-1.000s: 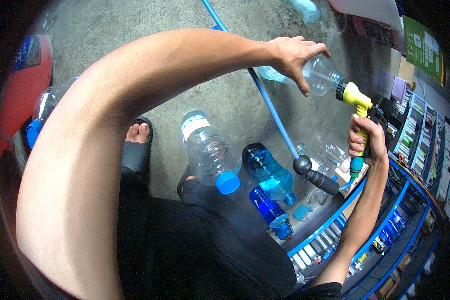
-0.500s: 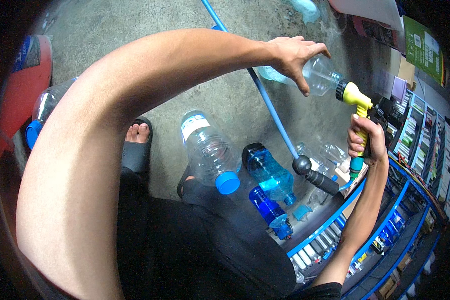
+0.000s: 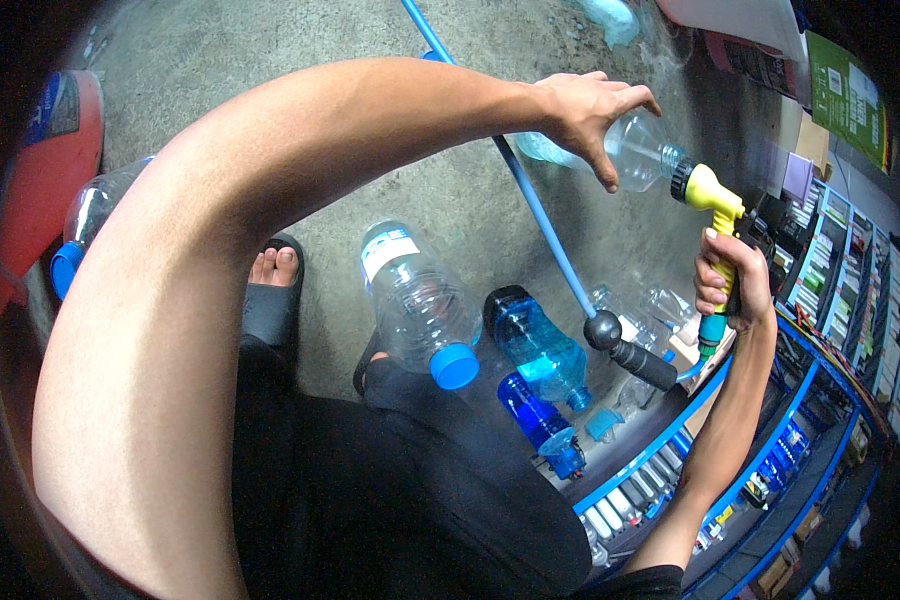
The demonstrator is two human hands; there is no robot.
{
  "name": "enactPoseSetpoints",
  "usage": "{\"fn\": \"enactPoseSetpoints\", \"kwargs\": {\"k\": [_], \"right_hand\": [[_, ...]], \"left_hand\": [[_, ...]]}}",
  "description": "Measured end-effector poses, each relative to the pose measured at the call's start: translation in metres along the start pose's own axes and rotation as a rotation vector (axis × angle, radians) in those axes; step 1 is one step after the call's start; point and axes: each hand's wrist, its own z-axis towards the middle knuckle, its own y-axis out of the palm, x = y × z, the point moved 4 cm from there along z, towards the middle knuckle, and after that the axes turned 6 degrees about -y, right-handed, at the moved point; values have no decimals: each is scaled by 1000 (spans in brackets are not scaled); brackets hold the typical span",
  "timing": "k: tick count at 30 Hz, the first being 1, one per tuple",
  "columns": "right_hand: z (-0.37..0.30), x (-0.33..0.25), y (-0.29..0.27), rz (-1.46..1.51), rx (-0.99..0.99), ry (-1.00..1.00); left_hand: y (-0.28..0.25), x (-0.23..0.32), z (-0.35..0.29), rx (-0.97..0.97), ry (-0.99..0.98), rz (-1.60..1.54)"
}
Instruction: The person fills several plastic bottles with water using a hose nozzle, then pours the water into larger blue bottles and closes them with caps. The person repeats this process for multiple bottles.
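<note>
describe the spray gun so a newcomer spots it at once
Find the shelves on the right. Left of their upper part, the right hand grips the spray gun, its nozzle at a clear bottle. Its yellow body stands out from that bottle and the blue bottles nearby.

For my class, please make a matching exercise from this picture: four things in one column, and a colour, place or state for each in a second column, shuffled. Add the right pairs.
Column one
1. Spray gun
2. Sandal
3. Pole
4. Bottle in the left hand

Column two
A. Black, worn on a foot
B. Clear, its mouth at a black nozzle
C. Blue, with a black ball towards one end
D. Yellow, gripped by the right hand

Right pairs
1-D, 2-A, 3-C, 4-B
</note>
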Motion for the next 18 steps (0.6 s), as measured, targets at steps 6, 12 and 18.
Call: {"fn": "enactPoseSetpoints", "kwargs": {"k": [6,12,18], "right_hand": [[1,1,0,-6,1,-9],[0,1,0,-3,3,-12],[0,-1,1,-12,4,-12]], "left_hand": [[1,-1,-1,31,12,-22],[2,-1,1,16,7,-13],[0,-2,0,49,37,-44]]}}
